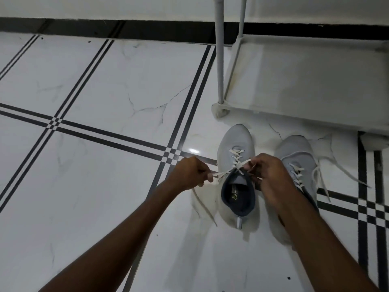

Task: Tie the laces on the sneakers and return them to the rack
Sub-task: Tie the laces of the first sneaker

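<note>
Two grey sneakers on tiled floor [105,85], just in front of the white rack [305,85]. Left sneaker [235,148] being laced; right sneaker [299,152] has laces loose on the floor. Lace [223,173] looks flat, soft, limp, likely slippery: pinch near the ends. Shoes probably light; lift by the heel collar. Left hand [190,173] fisted, pinching the lace end, pulled out leftward. Right hand [268,175] curled over the tongue, gripping the other strand. Both forearms extended.

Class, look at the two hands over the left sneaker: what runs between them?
In the head view, a pale lace stretches taut from the left hand to the right hand, crossing above the left sneaker at its tongue.
</note>
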Action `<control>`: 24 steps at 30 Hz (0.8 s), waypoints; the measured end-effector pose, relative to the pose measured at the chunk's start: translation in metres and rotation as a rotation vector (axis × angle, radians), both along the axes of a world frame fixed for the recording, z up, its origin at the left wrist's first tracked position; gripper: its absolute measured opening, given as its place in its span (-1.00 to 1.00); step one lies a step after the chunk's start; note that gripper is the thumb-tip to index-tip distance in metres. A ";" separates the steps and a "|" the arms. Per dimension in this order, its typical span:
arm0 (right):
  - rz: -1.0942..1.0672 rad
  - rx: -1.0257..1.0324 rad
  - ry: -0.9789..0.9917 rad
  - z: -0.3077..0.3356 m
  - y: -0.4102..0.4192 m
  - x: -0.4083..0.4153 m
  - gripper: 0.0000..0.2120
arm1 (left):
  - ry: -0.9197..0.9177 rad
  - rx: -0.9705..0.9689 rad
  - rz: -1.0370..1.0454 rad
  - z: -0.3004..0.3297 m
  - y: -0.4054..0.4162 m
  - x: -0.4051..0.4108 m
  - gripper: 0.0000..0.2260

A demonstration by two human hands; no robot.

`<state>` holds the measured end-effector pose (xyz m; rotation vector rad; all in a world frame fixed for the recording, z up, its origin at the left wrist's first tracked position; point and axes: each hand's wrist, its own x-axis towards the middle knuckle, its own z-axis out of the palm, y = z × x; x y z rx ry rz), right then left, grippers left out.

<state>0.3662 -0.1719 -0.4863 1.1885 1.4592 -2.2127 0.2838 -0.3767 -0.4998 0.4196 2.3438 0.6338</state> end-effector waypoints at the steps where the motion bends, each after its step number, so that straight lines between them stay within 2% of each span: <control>1: 0.060 0.029 -0.014 -0.001 0.001 -0.002 -0.81 | -0.033 -0.002 -0.009 -0.001 0.001 0.001 -0.87; 4: 0.269 0.239 -0.011 -0.003 0.002 -0.014 -0.87 | -0.062 0.035 -0.036 -0.003 0.009 0.007 -0.87; 7: 0.408 0.340 0.192 0.002 -0.003 -0.018 -0.87 | -0.059 0.125 -0.003 -0.005 0.018 0.016 -0.86; 9: 0.410 0.262 0.300 0.008 -0.001 -0.018 -0.80 | -0.032 0.148 0.036 -0.004 0.021 0.017 -0.87; 11: 0.312 0.042 0.367 0.012 0.006 -0.019 -0.75 | -0.082 0.158 0.070 -0.003 0.020 0.016 -0.87; 13: 0.130 -0.114 0.324 0.016 0.014 -0.019 -0.76 | -0.133 0.159 0.062 -0.002 0.018 0.015 -0.87; 14: 0.033 -0.090 0.263 0.015 0.019 -0.018 -0.77 | -0.124 0.151 0.050 -0.003 0.018 0.016 -0.86; 16: -0.077 0.144 0.106 0.010 0.026 -0.014 -0.80 | -0.081 0.155 0.045 -0.003 0.019 0.019 -0.86; 18: -0.071 0.519 -0.074 -0.001 0.028 -0.005 -0.82 | -0.011 0.168 0.043 -0.005 0.019 0.020 -0.87; 20: 0.004 0.883 -0.183 -0.007 0.021 0.009 -0.64 | 0.059 0.174 0.053 -0.007 0.022 0.021 -0.89; 22: 0.049 1.160 -0.066 -0.009 0.009 0.020 -0.53 | 0.096 0.195 0.076 -0.010 0.027 0.020 -0.91; 24: 0.159 1.240 0.123 -0.013 -0.004 0.028 -0.58 | 0.117 0.210 0.088 -0.010 0.031 0.020 -0.92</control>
